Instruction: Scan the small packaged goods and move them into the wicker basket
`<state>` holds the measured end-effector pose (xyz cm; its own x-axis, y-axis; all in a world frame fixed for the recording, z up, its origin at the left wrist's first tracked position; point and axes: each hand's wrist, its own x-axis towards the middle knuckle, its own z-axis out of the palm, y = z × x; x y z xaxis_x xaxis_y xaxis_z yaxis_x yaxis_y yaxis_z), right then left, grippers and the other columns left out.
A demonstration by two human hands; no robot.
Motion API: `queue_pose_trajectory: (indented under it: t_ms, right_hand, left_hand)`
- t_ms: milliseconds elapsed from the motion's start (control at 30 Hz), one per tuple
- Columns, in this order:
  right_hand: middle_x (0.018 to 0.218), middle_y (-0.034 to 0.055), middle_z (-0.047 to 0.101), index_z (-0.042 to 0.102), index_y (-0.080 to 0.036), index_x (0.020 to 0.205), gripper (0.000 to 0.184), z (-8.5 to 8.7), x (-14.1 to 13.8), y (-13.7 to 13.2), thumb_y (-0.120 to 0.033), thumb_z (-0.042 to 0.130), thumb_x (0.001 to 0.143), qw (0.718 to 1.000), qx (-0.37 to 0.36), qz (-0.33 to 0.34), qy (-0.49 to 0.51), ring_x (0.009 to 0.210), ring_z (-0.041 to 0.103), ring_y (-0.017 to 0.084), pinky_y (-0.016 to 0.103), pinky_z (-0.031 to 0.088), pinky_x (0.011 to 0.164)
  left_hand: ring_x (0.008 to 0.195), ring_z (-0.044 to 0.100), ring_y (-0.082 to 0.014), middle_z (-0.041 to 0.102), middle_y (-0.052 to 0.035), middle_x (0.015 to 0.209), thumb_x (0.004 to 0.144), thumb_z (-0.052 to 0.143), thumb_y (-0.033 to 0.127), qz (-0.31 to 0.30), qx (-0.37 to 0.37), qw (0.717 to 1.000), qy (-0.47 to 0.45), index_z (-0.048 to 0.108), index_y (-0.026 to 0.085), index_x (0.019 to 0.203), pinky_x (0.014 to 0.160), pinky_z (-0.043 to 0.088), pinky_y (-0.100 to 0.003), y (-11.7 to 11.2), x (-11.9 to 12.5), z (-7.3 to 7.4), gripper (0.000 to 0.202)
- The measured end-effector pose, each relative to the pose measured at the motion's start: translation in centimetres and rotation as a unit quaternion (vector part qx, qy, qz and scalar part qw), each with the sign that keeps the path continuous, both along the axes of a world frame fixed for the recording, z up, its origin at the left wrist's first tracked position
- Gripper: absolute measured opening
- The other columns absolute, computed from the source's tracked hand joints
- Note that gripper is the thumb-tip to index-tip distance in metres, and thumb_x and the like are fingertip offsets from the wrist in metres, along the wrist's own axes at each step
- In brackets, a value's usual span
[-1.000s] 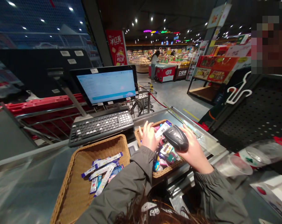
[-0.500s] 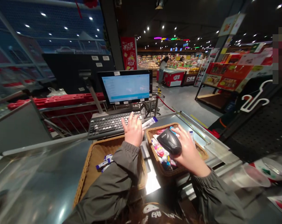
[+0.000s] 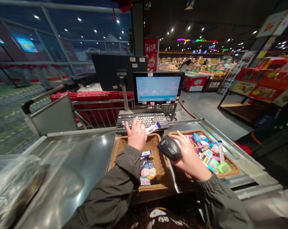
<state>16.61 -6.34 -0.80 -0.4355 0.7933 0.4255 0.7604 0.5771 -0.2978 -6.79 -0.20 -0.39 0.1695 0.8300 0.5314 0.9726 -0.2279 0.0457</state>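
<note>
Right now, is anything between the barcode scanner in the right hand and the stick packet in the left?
Nothing visible stands between the barcode scanner in the right hand and the stick packet in the left hand. The left wicker basket appears to lie below that gap.

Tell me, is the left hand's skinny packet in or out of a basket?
Out. The left hand holds the skinny packet in front of the keyboard, outside the basket.

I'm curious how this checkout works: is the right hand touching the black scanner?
Touching. The head view shows the right hand gripping the black scanner, with no gap between them.
</note>
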Motion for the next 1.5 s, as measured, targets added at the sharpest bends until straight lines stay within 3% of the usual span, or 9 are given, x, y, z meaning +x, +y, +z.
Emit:
queue_pose_trajectory:
  t_ms: [333,567,933,1067,1300,1500]
  right_hand:
    - [0.142,0.0138,0.049,0.06,-0.02,0.123,0.054,0.0,-4.6,0.2,-0.022,0.061,0.069,0.999,-0.038,0.011,0.007,0.144,0.025,0.04,0.07,0.019,0.112]
    - [0.139,0.0137,0.052,0.063,-0.02,0.12,0.053,-0.8,-6.2,0.4,-0.02,0.06,0.068,0.999,-0.048,0.013,0.004,0.144,0.027,0.039,0.07,0.019,0.112]
    - [0.137,0.0144,0.053,0.064,-0.019,0.115,0.047,-0.9,-5.5,-0.5,-0.022,0.063,0.068,0.999,-0.039,-0.002,0.003,0.142,0.03,0.039,0.067,0.023,0.112]
    - [0.138,0.0152,0.052,0.062,-0.017,0.119,0.051,-1.1,-3.7,-0.7,-0.022,0.063,0.068,0.999,-0.027,-0.03,0.008,0.142,0.03,0.039,0.064,0.024,0.113]
    - [0.137,0.0147,0.053,0.059,-0.018,0.124,0.054,-1.8,-0.8,-0.5,-0.026,0.063,0.071,0.999,-0.005,-0.049,0.001,0.141,0.032,0.04,0.063,0.026,0.113]
    - [0.138,0.0143,0.054,0.059,-0.018,0.124,0.054,-2.3,0.3,0.1,-0.026,0.063,0.07,0.999,-0.011,-0.043,0.001,0.14,0.033,0.04,0.065,0.024,0.113]
  left_hand:
    - [0.145,0.028,-0.0325,0.054,-0.0142,0.141,0.078,0.059,0.014,0.012,-0.012,1.0,-0.009,0.064,0.019,0.107,0.119,0.0,-0.065,-1.3,-4.2,0.1,0.029]
    - [0.144,0.03,-0.0318,0.055,-0.0141,0.139,0.076,0.059,0.01,0.009,-0.014,1.0,-0.001,0.064,0.019,0.105,0.118,-0.001,-0.066,-0.8,-6.4,-1.0,0.031]
    - [0.145,0.028,-0.032,0.055,-0.0149,0.139,0.075,0.062,0.014,-0.015,-0.021,1.0,0.008,0.064,0.018,0.105,0.118,0.001,-0.067,-0.5,-6.2,-1.5,0.03]
    - [0.144,0.029,-0.0334,0.056,-0.0163,0.137,0.073,0.067,0.017,-0.034,-0.045,0.998,0.038,0.064,0.017,0.106,0.118,0.003,-0.067,0.0,-5.5,-3.2,0.034]
    - [0.14,0.034,-0.0331,0.059,-0.0169,0.129,0.074,0.068,0.018,-0.04,-0.143,0.984,0.103,0.066,0.015,0.104,0.117,0.012,-0.067,0.8,-4.1,-8.3,0.03]
    - [0.14,0.031,-0.0352,0.057,-0.0186,0.131,0.074,0.07,0.027,-0.035,-0.228,0.962,0.144,0.066,0.014,0.112,0.118,0.008,-0.063,1.2,-3.6,-10.9,0.04]
